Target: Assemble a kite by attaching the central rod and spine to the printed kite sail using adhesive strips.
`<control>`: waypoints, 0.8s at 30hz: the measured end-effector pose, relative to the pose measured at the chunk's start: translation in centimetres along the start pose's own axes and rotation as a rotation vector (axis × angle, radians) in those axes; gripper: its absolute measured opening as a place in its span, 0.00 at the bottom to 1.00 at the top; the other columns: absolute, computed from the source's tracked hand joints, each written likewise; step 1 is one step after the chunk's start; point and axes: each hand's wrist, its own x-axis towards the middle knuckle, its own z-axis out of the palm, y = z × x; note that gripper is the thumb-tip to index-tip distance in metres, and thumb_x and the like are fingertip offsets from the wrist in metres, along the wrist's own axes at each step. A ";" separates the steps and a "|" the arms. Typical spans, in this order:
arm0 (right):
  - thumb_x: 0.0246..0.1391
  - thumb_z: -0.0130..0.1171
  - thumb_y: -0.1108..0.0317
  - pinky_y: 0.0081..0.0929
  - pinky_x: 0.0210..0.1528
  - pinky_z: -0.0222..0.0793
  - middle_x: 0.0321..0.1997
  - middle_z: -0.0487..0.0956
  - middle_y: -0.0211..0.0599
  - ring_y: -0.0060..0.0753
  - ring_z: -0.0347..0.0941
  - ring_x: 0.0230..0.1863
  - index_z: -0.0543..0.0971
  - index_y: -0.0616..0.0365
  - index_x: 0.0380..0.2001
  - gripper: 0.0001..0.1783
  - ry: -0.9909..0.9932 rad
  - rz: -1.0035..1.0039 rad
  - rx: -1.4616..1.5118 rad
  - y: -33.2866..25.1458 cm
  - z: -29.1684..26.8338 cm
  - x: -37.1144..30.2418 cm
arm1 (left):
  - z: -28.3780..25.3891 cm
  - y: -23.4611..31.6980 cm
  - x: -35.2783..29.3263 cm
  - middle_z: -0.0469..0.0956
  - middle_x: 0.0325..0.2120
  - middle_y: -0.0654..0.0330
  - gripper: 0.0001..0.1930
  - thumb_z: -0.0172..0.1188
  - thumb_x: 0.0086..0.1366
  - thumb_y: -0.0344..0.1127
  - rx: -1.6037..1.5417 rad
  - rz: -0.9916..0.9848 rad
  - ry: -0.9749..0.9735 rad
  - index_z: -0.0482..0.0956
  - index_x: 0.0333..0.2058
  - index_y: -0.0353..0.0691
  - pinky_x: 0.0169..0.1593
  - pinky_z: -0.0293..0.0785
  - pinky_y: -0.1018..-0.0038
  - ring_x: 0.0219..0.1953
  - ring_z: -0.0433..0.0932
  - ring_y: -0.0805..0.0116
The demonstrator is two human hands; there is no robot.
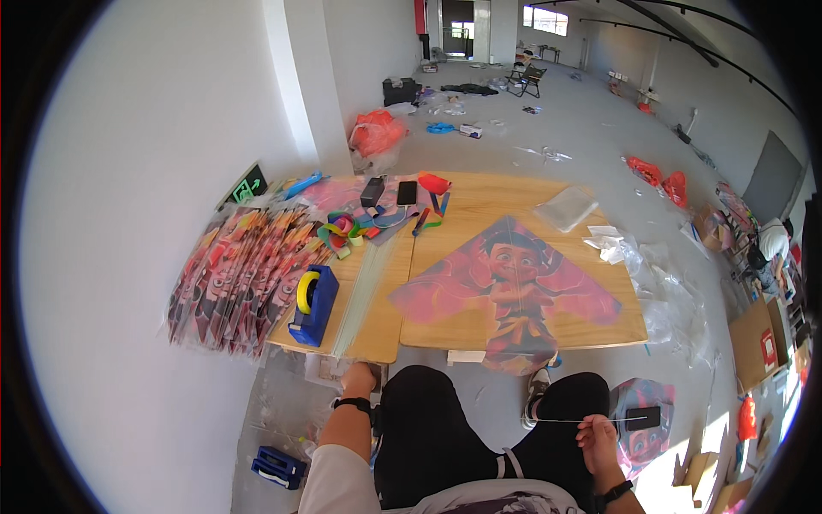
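A thin white rod [561,421] runs level across my right thigh, and my right hand [597,441] pinches it near its right part. Down by the table's front edge, my left hand [359,378] reaches toward a small box-like thing beneath the tabletop; its fingers are mostly hidden. A pink and purple kite sheet [514,283] with a cartoon figure lies flat on the table [462,197], its tail hanging over the front edge. Pale thin strips [364,295] lie lengthwise to its left. Beside them stands a blue tape dispenser [318,308] with a yellow roll.
Many folded kites [244,283] are piled at the left. Ribbons [341,233], a phone [407,194] and clear bags [565,208] lie on the table. Another kite sheet [638,445] with a black rectangular thing [643,418] is at right. A second dispenser [278,467] sits low left.
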 end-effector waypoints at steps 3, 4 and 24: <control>0.70 0.51 0.59 0.19 0.25 0.74 0.34 0.82 0.40 0.27 0.79 0.26 0.77 0.61 0.41 0.15 -0.010 0.008 0.017 0.1 -0.1 0.0 | 0.3 0.2 0.3 0.81 0.49 0.48 0.17 0.61 0.60 0.39 -0.051 -0.020 0.020 0.83 0.47 0.40 0.55 0.76 0.58 0.53 0.80 0.50; 0.70 0.51 0.59 0.19 0.25 0.74 0.34 0.82 0.40 0.27 0.79 0.26 0.77 0.61 0.41 0.15 -0.014 0.017 0.017 0.1 -0.1 -0.1 | 1.2 -0.4 1.3 0.81 0.49 0.48 0.17 0.61 0.60 0.39 -0.048 -0.010 0.024 0.83 0.47 0.40 0.55 0.76 0.58 0.53 0.80 0.50; 0.70 0.51 0.62 0.20 0.25 0.72 0.31 0.82 0.38 0.27 0.78 0.25 0.78 0.60 0.38 0.13 -0.009 0.058 0.026 -0.3 0.7 0.2 | 2.8 -1.8 3.1 0.81 0.49 0.50 0.15 0.57 0.62 0.37 0.141 0.213 -0.062 0.83 0.47 0.47 0.53 0.77 0.56 0.52 0.80 0.48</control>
